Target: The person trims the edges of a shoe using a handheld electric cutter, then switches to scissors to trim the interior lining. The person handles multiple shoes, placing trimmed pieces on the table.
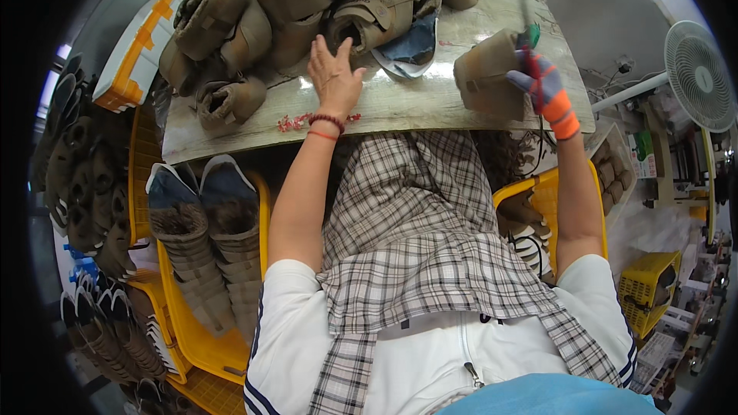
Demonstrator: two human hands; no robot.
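My left hand [334, 77], bare with a beaded bracelet, reaches over the table with its fingers spread. Its fingertips are at a brown fleece-lined boot upper [377, 19] in the pile; whether they touch it I cannot tell. My right hand [542, 88], in a grey and orange glove, is closed around a slim tool [530, 42] with red and green parts, its tip blurred. Beside that hand another brown boot upper [488, 73] stands on the table. A blue-lined upper with a white edge [411, 46] lies between the hands.
More brown uppers [288, 8] are heaped along the back and left of the table [415, 104]. Red scraps [292, 121] lie near its front edge. Yellow crates [207, 346] with stacked uppers flank my legs. A white fan [699, 77] stands at the right.
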